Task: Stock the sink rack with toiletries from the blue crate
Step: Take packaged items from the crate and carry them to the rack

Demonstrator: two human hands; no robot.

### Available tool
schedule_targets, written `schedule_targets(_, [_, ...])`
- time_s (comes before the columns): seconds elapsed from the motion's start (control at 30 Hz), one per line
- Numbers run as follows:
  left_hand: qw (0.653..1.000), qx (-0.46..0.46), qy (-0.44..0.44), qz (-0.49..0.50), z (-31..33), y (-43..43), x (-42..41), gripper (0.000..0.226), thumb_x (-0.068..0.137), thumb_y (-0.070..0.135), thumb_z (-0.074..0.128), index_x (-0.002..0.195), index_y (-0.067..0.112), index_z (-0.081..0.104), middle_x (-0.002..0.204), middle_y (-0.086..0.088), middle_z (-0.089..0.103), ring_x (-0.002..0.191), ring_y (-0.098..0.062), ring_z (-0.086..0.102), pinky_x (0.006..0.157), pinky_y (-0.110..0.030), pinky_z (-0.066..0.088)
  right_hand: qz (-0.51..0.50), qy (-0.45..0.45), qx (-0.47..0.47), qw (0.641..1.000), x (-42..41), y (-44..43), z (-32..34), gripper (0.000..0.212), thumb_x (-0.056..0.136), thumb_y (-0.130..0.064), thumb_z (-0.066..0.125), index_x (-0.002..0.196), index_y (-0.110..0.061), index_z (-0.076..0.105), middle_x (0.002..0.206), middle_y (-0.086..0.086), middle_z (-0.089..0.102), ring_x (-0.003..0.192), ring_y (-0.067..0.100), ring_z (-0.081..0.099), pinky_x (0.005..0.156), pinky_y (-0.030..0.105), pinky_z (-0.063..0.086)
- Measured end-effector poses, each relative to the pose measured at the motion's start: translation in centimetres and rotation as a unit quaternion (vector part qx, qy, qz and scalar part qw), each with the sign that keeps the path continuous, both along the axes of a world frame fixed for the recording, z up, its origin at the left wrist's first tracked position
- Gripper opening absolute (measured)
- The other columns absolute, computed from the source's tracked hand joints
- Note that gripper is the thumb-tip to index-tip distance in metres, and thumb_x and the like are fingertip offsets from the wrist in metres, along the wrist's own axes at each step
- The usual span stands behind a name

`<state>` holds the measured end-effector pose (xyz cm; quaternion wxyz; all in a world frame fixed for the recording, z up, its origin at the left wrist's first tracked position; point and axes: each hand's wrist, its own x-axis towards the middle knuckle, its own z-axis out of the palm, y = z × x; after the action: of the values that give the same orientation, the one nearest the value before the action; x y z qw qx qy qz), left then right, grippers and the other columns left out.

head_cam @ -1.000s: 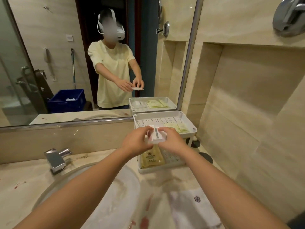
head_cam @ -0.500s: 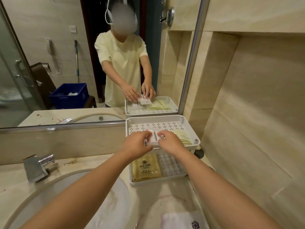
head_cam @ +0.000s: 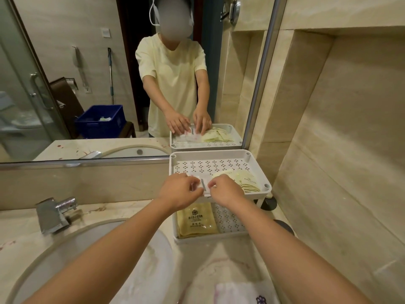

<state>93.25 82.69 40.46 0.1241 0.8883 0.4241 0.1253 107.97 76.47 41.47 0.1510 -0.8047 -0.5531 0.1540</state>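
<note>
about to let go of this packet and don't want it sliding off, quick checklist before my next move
1. Grip: left hand and right hand both pinch the white packet: ok.
2. Packet inside the top tray, behind its front rim: cannot tell, the hands hide that edge.
3. Free room in the tray: the perforated floor behind the packet is bare: ok.
4. Pale green sachets at the tray's right, clear of the packet: cannot tell, the right hand covers the gap.
5. More stock in the blue crate, seen in the mirror: ok, something pale lies in it.
</note>
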Motion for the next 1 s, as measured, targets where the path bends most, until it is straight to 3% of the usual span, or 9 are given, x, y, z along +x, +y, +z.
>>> schedule_targets(0.17, [0.999, -0.001, 0.037, -0.001, 0.1, -0.9, -0.2, 0.035, 0.092, 0.055, 0.038, 0.092, 0.030, 0.062, 0.086, 0.002, 0.056, 0.089, -0.020, 0.048, 0.075, -0.033, 0.038, -0.014, -0.016, 0.011, 1.000, -0.1, -0.5, 0.1, 0.031, 0.094, -0.018, 0.047, 0.114, -0.025, 0.068, 0.125, 0.001, 0.059, 0.101, 0.024, 0.062, 0.090, 0.039, 0.051])
schedule_targets(0.23, [0.998, -0.012, 0.056, -0.003, 0.3, -1.4, -0.2, 0.038, 0.095, 0.056, 0.036, 0.110, 0.032, 0.062, 0.097, -0.002, 0.056, 0.098, -0.022, 0.045, 0.086, -0.035, 0.037, -0.023, -0.011, 0.021, 0.999, -0.1, -0.9, 0.2, 0.032, 0.094, -0.018, 0.046, 0.120, -0.027, 0.064, 0.130, 0.000, 0.056, 0.107, 0.024, 0.060, 0.096, 0.040, 0.047])
schedule_targets(0.33, [0.998, -0.009, 0.063, 0.000, 0.7, -2.2, -0.3, 0.049, 0.097, 0.055, 0.034, 0.140, 0.034, 0.046, 0.115, -0.006, 0.056, 0.114, -0.025, 0.043, 0.103, -0.038, 0.031, -0.027, -0.006, 0.046, 0.999, -0.2, -1.6, 0.6, 0.033, 0.094, -0.017, 0.047, 0.123, -0.028, 0.061, 0.133, -0.001, 0.055, 0.114, 0.023, 0.057, 0.101, 0.040, 0.042])
schedule_targets(0.5, [0.999, -0.001, 0.012, 0.031, 0.3, -2.8, -1.0, 0.054, 0.096, 0.051, 0.039, 0.145, 0.029, 0.039, 0.126, -0.004, 0.057, 0.124, -0.026, 0.041, 0.113, -0.043, 0.026, -0.003, 0.011, 0.079, 0.997, -1.1, -2.4, 1.1, 0.034, 0.093, -0.018, 0.051, 0.126, -0.026, 0.059, 0.131, -0.002, 0.057, 0.116, 0.020, 0.055, 0.103, 0.042, 0.042])
schedule_targets(0.8, [0.995, 0.011, -0.078, 0.063, -0.1, -4.9, -5.0, 0.047, 0.093, 0.038, 0.051, 0.138, 0.027, 0.048, 0.130, 0.004, 0.055, 0.123, -0.017, 0.048, 0.098, -0.037, 0.043, 0.042, 0.033, 0.135, 0.989, -5.1, -3.7, 1.2, 0.034, 0.094, -0.021, 0.052, 0.127, -0.026, 0.058, 0.126, -0.005, 0.059, 0.115, 0.017, 0.055, 0.100, 0.043, 0.044])
schedule_targets(1.0, [0.989, 0.016, -0.075, 0.124, -0.6, -6.5, -9.9, 0.042, 0.093, 0.038, 0.053, 0.133, 0.028, 0.049, 0.125, 0.007, 0.058, 0.117, -0.014, 0.053, 0.091, -0.033, 0.046, 0.098, 0.022, 0.132, 0.986, -9.3, -3.9, 1.1, 0.039, 0.091, -0.016, 0.050, 0.129, -0.024, 0.058, 0.130, -0.004, 0.057, 0.120, 0.019, 0.051, 0.103, 0.041, 0.042])
